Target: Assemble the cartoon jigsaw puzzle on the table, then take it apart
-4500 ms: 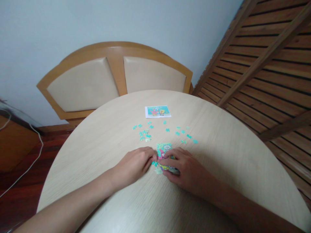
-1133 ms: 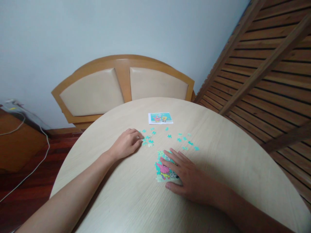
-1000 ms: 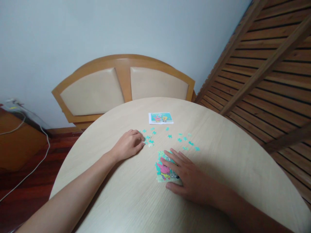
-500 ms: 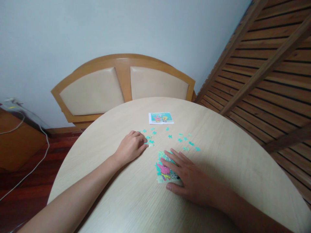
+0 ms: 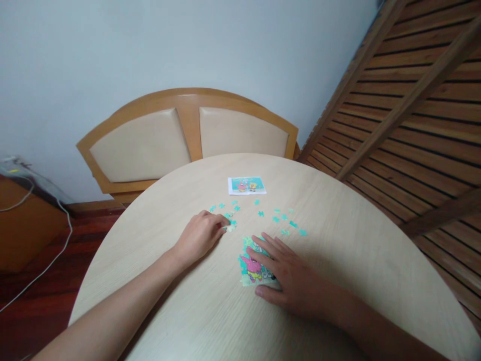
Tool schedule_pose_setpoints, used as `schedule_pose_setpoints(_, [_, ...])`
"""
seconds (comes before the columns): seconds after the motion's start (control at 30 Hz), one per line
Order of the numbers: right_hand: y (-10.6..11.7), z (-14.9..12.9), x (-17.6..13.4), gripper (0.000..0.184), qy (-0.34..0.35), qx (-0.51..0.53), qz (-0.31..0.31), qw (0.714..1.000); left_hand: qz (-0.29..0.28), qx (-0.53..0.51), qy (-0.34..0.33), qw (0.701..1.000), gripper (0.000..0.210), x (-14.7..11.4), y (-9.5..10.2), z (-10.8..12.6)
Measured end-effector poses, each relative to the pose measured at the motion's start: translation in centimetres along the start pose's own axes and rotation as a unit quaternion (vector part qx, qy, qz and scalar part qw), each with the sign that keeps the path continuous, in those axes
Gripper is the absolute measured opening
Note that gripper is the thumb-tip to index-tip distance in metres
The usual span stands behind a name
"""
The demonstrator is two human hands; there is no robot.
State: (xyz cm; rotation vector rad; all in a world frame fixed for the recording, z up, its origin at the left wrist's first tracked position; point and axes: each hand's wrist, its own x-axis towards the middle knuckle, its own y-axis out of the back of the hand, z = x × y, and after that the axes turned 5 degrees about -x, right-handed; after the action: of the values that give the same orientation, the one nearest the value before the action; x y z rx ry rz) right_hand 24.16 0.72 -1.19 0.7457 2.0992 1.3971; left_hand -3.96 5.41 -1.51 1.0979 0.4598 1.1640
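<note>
In the head view my left hand [image 5: 201,233] is at the left cluster of loose teal jigsaw puzzle pieces [image 5: 233,222]. Its fingers are curled, with thumb and index fingertip drawn together on a puzzle piece [image 5: 230,228] at the cluster's near edge; part of that piece is hidden. My right hand [image 5: 283,268] lies flat with fingers spread over the right side of a partly joined puzzle [image 5: 252,265]. A pink starfish figure in yellow-green shorts shows on its uncovered left part. The fingers hide much of the right part.
A printed reference picture [image 5: 247,185] lies beyond the pieces. More loose puzzle pieces [image 5: 293,224] are scattered to the right. The round wooden table [image 5: 180,321] faces a padded bench back [image 5: 195,125]; a slatted wooden panel [image 5: 413,115] stands at right.
My left hand has shifted slightly toward the near edge of the left cluster, its index finger stretching further onto the pieces. My right hand stays on the joined puzzle. The view has tilted slightly.
</note>
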Motion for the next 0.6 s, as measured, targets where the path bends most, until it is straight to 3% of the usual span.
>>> schedule_pose_setpoints(0.17, [-0.1,0.0,0.0,0.072,0.004,-0.003,0.012,1.0,-0.008,-0.07,0.021,0.997,0.018,-0.4,0.1,1.2])
schedule_pose_setpoints(0.3, [-0.3,0.3,0.0,0.071,0.011,-0.005,0.018,1.0,-0.053,-0.157,0.025,0.986,0.022,-0.8,-0.3,2.6])
schedule_pose_setpoints(0.6, [-0.3,0.3,-0.1,0.066,0.014,-0.009,0.03,0.999,-0.024,-0.134,-0.002,0.991,0.023,-0.8,-1.5,3.1])
